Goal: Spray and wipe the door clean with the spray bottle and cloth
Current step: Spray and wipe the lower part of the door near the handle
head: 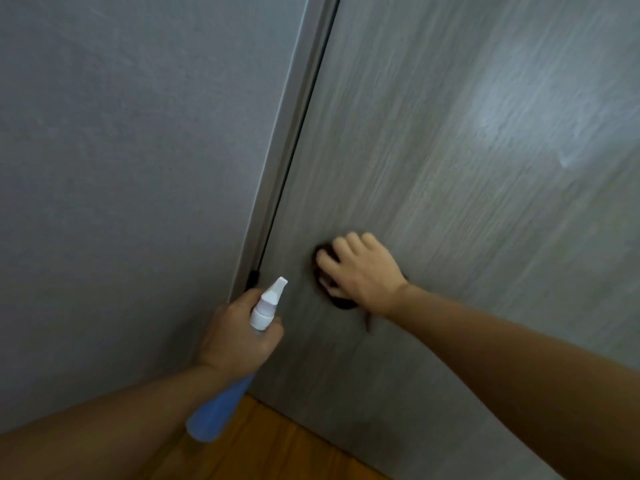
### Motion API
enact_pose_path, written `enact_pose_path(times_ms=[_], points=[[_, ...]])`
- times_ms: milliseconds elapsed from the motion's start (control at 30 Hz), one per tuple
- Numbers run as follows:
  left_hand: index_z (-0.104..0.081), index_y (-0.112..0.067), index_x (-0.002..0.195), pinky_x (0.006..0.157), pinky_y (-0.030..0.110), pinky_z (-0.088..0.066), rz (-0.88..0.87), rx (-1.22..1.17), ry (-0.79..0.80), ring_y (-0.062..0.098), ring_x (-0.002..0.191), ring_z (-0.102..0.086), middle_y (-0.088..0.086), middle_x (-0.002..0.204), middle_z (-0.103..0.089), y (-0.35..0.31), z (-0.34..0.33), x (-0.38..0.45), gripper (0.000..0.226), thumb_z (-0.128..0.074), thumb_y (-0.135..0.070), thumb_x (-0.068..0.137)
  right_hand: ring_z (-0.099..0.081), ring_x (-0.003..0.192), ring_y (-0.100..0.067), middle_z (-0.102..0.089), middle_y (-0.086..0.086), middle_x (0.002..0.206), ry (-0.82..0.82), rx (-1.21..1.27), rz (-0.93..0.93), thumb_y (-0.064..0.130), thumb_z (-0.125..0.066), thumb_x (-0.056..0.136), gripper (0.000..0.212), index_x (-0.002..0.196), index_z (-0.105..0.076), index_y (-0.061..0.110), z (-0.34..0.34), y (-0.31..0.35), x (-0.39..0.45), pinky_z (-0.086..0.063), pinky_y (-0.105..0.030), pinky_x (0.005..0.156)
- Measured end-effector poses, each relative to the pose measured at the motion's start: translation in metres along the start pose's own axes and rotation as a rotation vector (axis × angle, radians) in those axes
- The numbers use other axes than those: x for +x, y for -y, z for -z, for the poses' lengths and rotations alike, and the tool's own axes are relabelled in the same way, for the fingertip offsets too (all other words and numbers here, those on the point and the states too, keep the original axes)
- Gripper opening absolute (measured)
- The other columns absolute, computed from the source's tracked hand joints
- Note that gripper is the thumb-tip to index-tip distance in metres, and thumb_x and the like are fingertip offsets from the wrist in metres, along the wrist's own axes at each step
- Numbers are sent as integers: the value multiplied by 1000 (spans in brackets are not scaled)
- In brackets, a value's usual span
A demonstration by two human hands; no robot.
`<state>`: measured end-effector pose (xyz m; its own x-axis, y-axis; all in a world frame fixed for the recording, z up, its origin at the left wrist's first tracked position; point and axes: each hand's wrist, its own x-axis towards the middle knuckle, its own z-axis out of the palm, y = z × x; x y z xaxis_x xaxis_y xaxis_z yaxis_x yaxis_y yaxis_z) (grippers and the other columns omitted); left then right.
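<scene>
Grey wood-grain door (467, 150) fills the right and centre, shut against its frame (277, 161); a dark gap runs between door edge and frame; a pale glare patch sits on the door's upper right; plain grey wall (121, 150) takes the left side; wooden floor (277, 445) shows as a brown strip at the bottom, meeting the door's lower edge. Right forearm comes in from the lower right; right hand (360, 271) lies palm-down on the door, low and near the frame side, fingers spread fairly straight and pressing a dark cloth (341, 303) flat against the surface; cloth mostly hidden under the hand, a dark edge showing by the fingertips and a small tail hanging below the wrist; image is motion-blurred here. Left forearm comes in from the lower left; left hand (235, 334) has its fingers curled tight around the neck of the spray bottle (221, 407); bottle body is blue and slants down toward the floor, white nozzle head pointing up toward the door; nozzle tip near the door edge, not touching it; bottle sits just left of the cloth hand, apart from it.
</scene>
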<state>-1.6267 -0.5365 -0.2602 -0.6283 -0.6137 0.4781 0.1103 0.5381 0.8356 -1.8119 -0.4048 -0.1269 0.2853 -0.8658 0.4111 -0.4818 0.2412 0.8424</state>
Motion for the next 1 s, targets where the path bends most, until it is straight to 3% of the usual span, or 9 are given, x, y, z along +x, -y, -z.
enact_pose_path(times_ms=[133,267,433,567,667,833,1000], points=[[-68,-17,101,62,47,-59,29,-29,-20,10,65,-67,-5,73,-70,9,7,-2,47,-60,-52,72,-53,76,-30,-55,-10,84,-44,-48,-174,49,-60,86,37,100,-68,15,2,-17,45,-30,-42,69],[-68,-10,101,62,49,-59,33,-29,-31,12,66,-67,0,74,-70,13,10,-2,43,-64,-44,75,-53,80,-31,-57,-11,87,22,14,-241,49,-60,87,38,102,-66,14,-3,5,58,-31,-42,71],[-67,-14,92,59,46,-56,42,22,-46,13,61,-64,-1,68,-67,13,12,-6,33,-64,-41,74,-57,79,-28,-61,-5,89,183,77,19,55,-67,81,43,103,-70,18,-16,58,27,-40,-38,73],[-66,-15,90,56,44,-54,36,46,-51,13,59,-63,-2,66,-66,14,13,-4,26,-66,-37,75,-58,78,-23,-61,-1,85,254,21,161,64,-69,74,47,96,-70,23,-14,59,12,-42,-35,73],[-64,-18,86,54,44,-54,41,26,-44,14,59,-63,-3,64,-65,14,14,-2,21,-66,-36,75,-59,76,-27,-61,-4,81,149,-12,96,61,-69,74,43,90,-69,21,-7,27,40,-34,-37,72],[-61,-20,83,52,40,-53,30,-8,-35,14,61,-64,-5,68,-65,10,10,0,18,-67,-36,77,-56,77,-30,-58,-11,82,106,-11,-101,57,-65,80,48,98,-69,13,6,-6,67,-27,-41,74],[-64,-22,90,58,40,-56,13,-22,-30,12,64,-65,-3,70,-66,0,5,3,31,-61,-48,74,-56,75,-29,-58,-10,81,142,29,29,56,-67,79,44,92,-67,13,9,9,21,-31,-41,72]])
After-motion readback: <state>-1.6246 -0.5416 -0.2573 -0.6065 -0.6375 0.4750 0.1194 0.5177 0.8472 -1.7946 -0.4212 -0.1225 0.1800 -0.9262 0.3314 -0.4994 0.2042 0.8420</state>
